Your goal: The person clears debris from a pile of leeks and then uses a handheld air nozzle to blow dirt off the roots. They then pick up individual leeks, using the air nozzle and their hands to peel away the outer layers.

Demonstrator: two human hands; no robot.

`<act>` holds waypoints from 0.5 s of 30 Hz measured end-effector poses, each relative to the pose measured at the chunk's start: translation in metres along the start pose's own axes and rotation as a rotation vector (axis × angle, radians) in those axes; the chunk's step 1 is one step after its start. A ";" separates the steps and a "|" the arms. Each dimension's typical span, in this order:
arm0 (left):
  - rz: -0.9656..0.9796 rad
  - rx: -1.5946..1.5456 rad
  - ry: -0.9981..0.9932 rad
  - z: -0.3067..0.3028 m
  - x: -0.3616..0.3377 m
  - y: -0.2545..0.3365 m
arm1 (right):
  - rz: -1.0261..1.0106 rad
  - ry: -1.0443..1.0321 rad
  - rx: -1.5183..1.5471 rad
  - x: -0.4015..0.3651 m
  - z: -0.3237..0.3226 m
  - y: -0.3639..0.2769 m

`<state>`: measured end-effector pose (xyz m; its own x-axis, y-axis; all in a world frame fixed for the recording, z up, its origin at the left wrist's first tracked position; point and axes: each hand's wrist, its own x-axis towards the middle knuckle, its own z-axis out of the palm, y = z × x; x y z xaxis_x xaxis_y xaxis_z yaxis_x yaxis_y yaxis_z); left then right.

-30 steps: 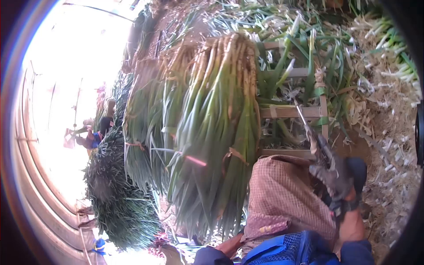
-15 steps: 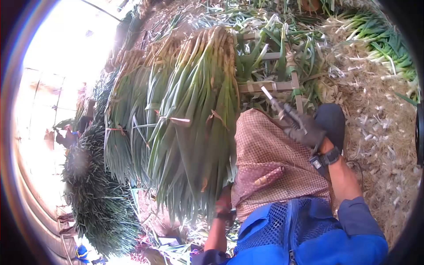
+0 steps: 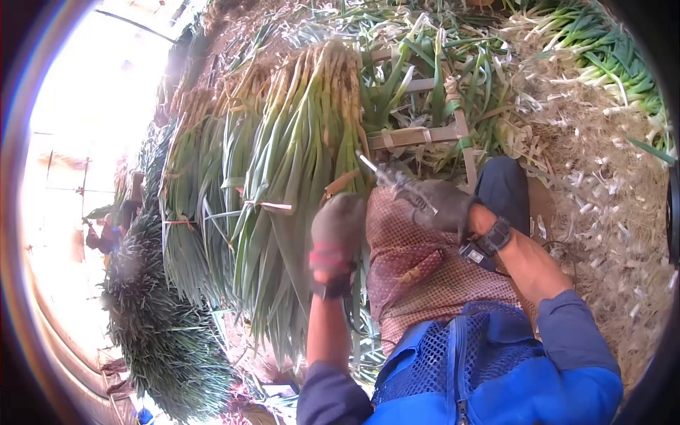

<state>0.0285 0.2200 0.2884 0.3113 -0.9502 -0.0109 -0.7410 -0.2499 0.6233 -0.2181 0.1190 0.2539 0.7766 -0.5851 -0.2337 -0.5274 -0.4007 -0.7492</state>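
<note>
My right hand, in a dark glove, is closed around a small knife-like tool whose short pale tip points up and left. The fingers hide most of its handle. My left hand, gloved and smeared by motion, is over the leaves of the nearest bunch of green onions; its fingers cannot be made out. A brownish strip shows on that bunch just beyond the left hand. The bunch lies with its roots away from me and a pale tie across its leaves.
More bunches of green onions are stacked to the left. Ahead stands a wooden frame among loose leaves. Root trimmings cover the ground at right, with more onions at the top right. A patterned cloth covers my lap.
My left hand has come up from beside my lap to the upper leaves of the nearest bunch. My right hand has moved left with the knife-like tool, closer to the bunch.
</note>
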 end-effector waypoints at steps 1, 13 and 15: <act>-0.010 0.055 0.002 0.008 0.017 0.002 | 0.010 0.001 0.018 0.005 -0.004 -0.013; 0.006 0.671 -0.016 0.065 0.117 -0.017 | 0.112 0.101 -0.073 0.115 -0.022 0.007; -0.045 0.704 -0.015 0.074 0.124 -0.015 | 0.132 0.110 -0.076 0.144 -0.036 0.011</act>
<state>0.0341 0.0917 0.2197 0.3463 -0.9374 -0.0384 -0.9380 -0.3452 -0.0319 -0.1248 0.0047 0.2343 0.6584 -0.7084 -0.2544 -0.6501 -0.3647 -0.6666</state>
